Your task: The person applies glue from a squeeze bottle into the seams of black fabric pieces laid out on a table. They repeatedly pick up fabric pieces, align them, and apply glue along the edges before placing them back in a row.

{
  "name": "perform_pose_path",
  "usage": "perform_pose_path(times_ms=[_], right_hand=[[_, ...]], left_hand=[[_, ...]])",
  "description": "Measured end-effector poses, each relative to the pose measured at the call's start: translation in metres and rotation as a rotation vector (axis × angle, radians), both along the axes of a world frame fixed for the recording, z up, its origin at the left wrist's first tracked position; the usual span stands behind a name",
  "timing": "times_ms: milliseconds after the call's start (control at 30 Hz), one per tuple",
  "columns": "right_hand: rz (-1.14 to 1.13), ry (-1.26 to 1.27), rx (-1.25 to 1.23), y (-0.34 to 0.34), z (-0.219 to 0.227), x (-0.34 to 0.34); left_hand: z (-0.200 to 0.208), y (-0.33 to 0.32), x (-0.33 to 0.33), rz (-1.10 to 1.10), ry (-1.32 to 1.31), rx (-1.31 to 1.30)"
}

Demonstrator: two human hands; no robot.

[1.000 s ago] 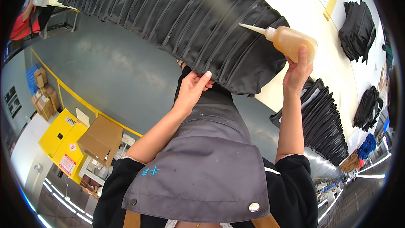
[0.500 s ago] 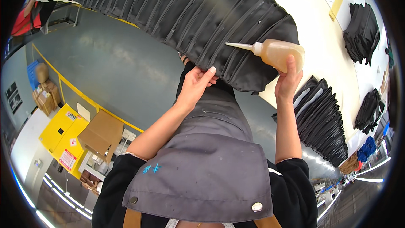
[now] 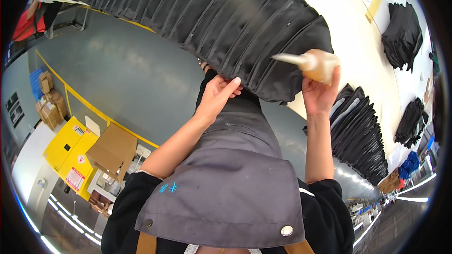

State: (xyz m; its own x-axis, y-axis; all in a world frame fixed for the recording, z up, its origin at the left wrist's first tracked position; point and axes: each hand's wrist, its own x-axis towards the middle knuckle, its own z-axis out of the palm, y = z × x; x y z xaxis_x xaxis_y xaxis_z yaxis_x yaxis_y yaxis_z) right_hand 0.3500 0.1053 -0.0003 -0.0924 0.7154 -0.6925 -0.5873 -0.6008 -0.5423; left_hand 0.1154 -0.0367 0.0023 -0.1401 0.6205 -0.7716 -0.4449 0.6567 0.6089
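presently, the bottle (image 3: 320,64) is gripped by the right hand (image 3: 320,96), nozzle (image 3: 288,58) leftward over black fabric (image 3: 202,19); whether the left hand (image 3: 215,98) is pinching cannot be told.

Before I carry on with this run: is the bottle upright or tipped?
Tipped: the bottle lies roughly sideways in the right hand, its pale nozzle pointing left over black fabric.

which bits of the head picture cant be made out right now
All in the head view:
Bottle: motion blur hides its fill level; the right hand partly covers it.
Left hand: some fingers hidden behind the hand itself.
Black fabric pieces: row cut off by the top edge.
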Motion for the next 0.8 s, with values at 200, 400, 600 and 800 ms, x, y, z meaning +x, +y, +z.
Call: perform_pose_path(times_ms=[200, 400, 600, 800], right_hand=[[-0.211, -0.095, 0.249, 0.047, 0.009, 0.024], [-0.093, -0.492, 0.486, 0.066, 0.014, 0.024], [-0.075, -0.563, 0.552, 0.074, 0.009, 0.017], [-0.019, -0.590, 0.569, 0.074, 0.009, 0.016]], left_hand=[[0.004, 0.001, 0.004, -0.149, -0.062, -0.002], [0.003, 0.006, 0.014, -0.111, -0.012, -0.017], [0.001, 0.003, 0.015, -0.083, -0.016, 0.015], [-0.002, 0.000, 0.016, -0.081, -0.010, 0.031]])
